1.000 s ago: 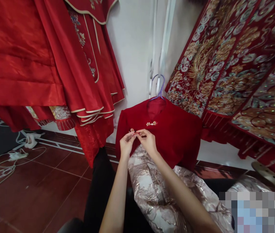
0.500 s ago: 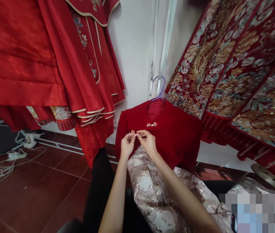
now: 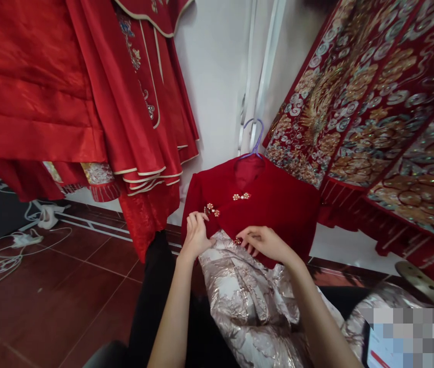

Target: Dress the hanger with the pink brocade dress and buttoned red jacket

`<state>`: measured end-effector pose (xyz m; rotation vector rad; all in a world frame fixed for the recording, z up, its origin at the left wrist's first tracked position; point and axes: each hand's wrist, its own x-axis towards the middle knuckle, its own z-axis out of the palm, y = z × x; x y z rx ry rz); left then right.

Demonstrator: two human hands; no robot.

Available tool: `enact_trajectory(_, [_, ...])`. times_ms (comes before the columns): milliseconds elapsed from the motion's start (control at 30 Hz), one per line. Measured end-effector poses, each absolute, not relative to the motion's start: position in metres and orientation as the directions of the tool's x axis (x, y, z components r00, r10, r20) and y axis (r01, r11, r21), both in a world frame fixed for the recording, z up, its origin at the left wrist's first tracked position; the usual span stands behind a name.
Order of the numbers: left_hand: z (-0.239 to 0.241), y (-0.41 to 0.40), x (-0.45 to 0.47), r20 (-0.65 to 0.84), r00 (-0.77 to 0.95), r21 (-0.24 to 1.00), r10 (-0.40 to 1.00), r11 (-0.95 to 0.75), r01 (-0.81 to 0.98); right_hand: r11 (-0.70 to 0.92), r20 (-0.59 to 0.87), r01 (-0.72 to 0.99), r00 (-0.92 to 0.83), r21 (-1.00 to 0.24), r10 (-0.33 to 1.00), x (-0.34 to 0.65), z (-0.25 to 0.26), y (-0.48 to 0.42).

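A dark red velvet jacket (image 3: 278,204) hangs in front of me on a purple hanger (image 3: 255,138). Gold, flower-shaped fasteners sit on its front: an upper one (image 3: 242,196), one at the left (image 3: 212,209) and a lower one (image 3: 237,241). My left hand (image 3: 196,235) rests against the jacket's left side just under the left fastener, fingers and thumb apart. With curled fingers, my right hand (image 3: 265,243) pinches at the lower fastener. Below both hands, silvery-pink brocade cloth (image 3: 240,296) lies bunched over my lap.
Red garments (image 3: 136,102) hang at the left, and a heavily embroidered red garment (image 3: 373,112) hangs at the right. White cables (image 3: 21,245) trail over the tiled floor (image 3: 86,286). A phone (image 3: 381,342) lies at the lower right.
Both hands have come away from the left fastener, where they were together. My right hand has shifted down and right to the lower fastener; my left hand has dropped slightly and spread.
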<state>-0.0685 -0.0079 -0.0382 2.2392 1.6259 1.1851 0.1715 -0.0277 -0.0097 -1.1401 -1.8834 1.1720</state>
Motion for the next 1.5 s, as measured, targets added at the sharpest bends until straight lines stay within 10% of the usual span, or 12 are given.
enact_trajectory(333, [-0.009,-0.019,-0.082,0.388,0.206,0.568,0.898,-0.409,0.715,0.312,0.097,0.532,-0.393,-0.787,0.915,0.190,-0.006,-0.043])
enact_trajectory(533, [-0.001,-0.029,-0.062,0.248,0.402,0.810,0.882,-0.416,0.413,0.298,0.108,0.638,-0.320,-0.710,0.941,0.183,-0.024,-0.029])
enact_trajectory(900, [-0.030,-0.020,-0.059,-0.072,0.717,0.958,0.694,-0.151,0.243,0.214,0.142,0.508,-0.177,-0.834,0.974,0.164,-0.047,-0.005])
enact_trajectory(1167, [-0.031,-0.006,-0.094,0.216,0.212,0.890,0.953,-0.282,0.359,0.120,-0.020,0.413,-0.318,-0.903,0.948,0.177,-0.042,-0.006])
enact_trajectory(1333, [-0.045,-0.006,-0.093,-0.102,0.353,0.931,0.930,-0.036,0.363,0.050,-0.099,0.306,-0.453,-0.951,0.886,0.184,-0.008,-0.024])
enact_trajectory(1500, [-0.047,-0.004,-0.074,-0.094,0.402,0.911,0.911,-0.085,0.405,0.088,-0.055,0.239,-0.533,-0.967,0.844,0.163,0.005,-0.036])
